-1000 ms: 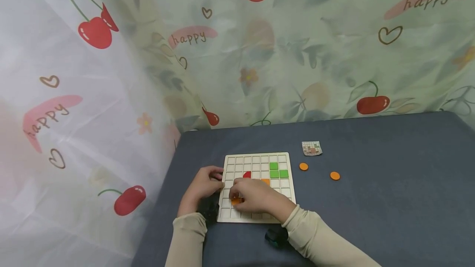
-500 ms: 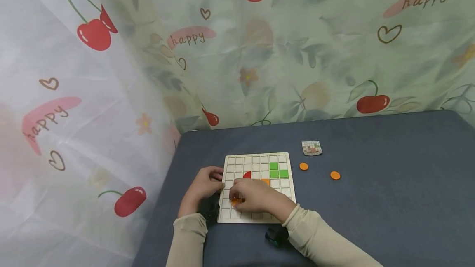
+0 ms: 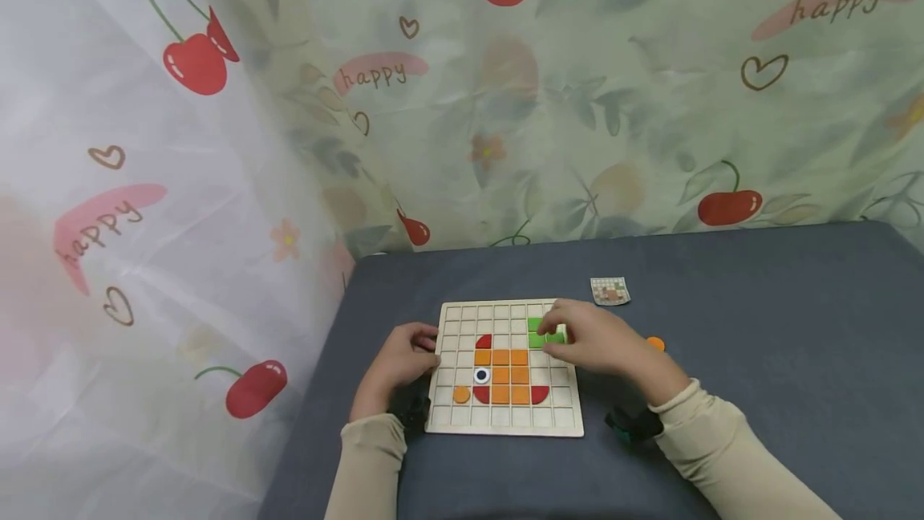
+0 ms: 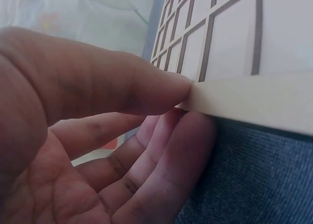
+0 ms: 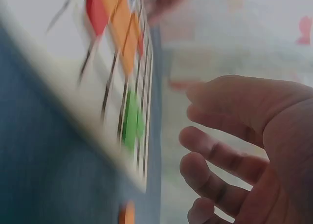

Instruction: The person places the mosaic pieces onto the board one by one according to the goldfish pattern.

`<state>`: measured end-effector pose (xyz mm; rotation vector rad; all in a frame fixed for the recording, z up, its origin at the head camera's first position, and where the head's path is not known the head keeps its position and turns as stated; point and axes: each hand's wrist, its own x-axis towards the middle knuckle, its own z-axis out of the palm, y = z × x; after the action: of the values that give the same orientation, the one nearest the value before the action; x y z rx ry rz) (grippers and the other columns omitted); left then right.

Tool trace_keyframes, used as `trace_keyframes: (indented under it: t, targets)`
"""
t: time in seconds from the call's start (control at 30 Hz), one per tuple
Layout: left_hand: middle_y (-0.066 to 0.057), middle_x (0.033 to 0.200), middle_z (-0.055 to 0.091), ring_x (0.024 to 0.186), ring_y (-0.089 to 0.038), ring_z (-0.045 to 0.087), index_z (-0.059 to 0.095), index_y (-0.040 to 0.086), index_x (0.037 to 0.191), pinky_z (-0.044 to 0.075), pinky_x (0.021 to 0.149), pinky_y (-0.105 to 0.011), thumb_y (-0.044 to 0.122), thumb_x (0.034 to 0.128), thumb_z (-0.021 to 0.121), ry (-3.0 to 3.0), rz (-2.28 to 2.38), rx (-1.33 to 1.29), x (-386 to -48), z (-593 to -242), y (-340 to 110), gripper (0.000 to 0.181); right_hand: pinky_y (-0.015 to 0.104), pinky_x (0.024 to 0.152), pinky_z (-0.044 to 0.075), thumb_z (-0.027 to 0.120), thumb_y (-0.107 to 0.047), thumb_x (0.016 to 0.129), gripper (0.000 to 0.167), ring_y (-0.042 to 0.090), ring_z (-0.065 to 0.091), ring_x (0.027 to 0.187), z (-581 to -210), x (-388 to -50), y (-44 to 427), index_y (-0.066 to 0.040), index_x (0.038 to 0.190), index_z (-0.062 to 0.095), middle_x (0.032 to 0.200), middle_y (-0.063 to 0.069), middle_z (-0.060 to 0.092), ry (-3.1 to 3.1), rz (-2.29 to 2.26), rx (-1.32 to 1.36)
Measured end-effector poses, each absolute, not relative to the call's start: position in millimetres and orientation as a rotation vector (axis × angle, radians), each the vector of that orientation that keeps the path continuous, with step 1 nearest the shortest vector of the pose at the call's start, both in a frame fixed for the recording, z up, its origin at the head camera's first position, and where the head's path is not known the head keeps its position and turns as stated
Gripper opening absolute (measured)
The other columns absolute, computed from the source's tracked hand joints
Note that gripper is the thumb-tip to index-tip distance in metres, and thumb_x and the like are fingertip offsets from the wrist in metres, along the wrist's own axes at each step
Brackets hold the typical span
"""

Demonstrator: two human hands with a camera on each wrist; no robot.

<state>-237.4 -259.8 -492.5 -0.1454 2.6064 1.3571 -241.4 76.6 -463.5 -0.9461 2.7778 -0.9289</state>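
A pale wooden grid board (image 3: 505, 428) lies on the table. My left hand (image 3: 399, 355) pinches its left edge; the left wrist view has the thumb (image 4: 156, 89) against the rim and fingers below. On the board are orange squares (image 3: 500, 376), red quarter-round pieces (image 3: 540, 395), a white eye piece (image 3: 481, 375), an orange disc (image 3: 462, 395) and green squares (image 3: 535, 339). Over the board's right edge is my right hand (image 3: 599, 337), partly covering the green squares. In the right wrist view that hand's fingers (image 5: 195, 170) are spread and loosely bent, holding nothing.
A small patterned card (image 3: 610, 290) lies behind the board, to the right. Another orange disc (image 3: 655, 343) sits on the dark table cloth (image 3: 780, 327), partly hidden by my right forearm. Printed curtains (image 3: 563, 127) hang at the back and left.
My right hand has let go of the orange disc, which stays at the board's lower left, and has moved right. More orange and red pieces are uncovered. My left hand keeps its place.
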Motion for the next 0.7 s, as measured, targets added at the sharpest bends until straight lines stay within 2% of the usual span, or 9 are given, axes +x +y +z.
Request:
trace_keyframes:
  t: [0.07,0.17,0.2,0.33,0.7]
  targets:
    - [-0.017,0.111,0.068,0.086,-0.022,0.068,0.066,-0.001,0.135,0.062,0.074,-0.035,-0.002,0.0876,0.074,2.612,1.350,-0.150,-238,-493,-259,0.048,0.042,0.078,0.055,0.079,-0.019,0.095,0.015,0.006,0.054,0.072,-465,-243,103,-0.014,0.109,0.080,0.104,0.002,0.070,2.823,-0.923,-0.915]
    - [-0.017,0.111,0.068,0.085,-0.022,0.068,0.066,-0.002,0.135,0.062,0.073,-0.036,-0.002,0.0871,0.074,2.619,1.345,-0.141,-238,-493,-259,0.048,0.040,0.079,0.054,0.081,-0.021,0.094,0.016,0.007,0.056,0.075,-468,-243,138,-0.014,0.109,0.080,0.104,0.002,0.072,2.894,-0.883,-0.821]
    - [-0.017,0.111,0.068,0.085,-0.022,0.068,0.066,-0.002,0.135,0.062,0.073,-0.036,-0.002,0.0872,0.074,2.617,1.348,-0.143,-238,-493,-259,0.048,0.035,0.071,0.051,0.081,-0.022,0.094,0.017,0.008,0.057,0.077,-469,-243,149,-0.014,0.109,0.080,0.105,0.002,0.072,2.913,-0.861,-0.787]
    - [-0.018,0.110,0.067,0.085,-0.022,0.067,0.066,-0.002,0.135,0.062,0.072,-0.036,-0.003,0.0879,0.075,2.608,1.356,-0.122,-238,-492,-259,0.048,0.034,0.072,0.053,0.082,-0.023,0.093,0.019,0.010,0.062,0.084,-478,-238,184,-0.013,0.110,0.079,0.104,0.000,0.071,2.938,-0.790,-0.673]
    - [-0.019,0.112,0.066,0.088,-0.023,0.068,0.065,-0.002,0.137,0.063,0.075,-0.038,-0.002,0.0889,0.075,2.584,1.387,-0.085,-237,-493,-265,0.049,0.028,0.067,0.046,0.083,-0.027,0.093,0.029,0.009,0.052,0.080,-488,-233,207,-0.009,0.115,0.078,0.102,0.001,0.066,2.871,-0.784,-0.645]
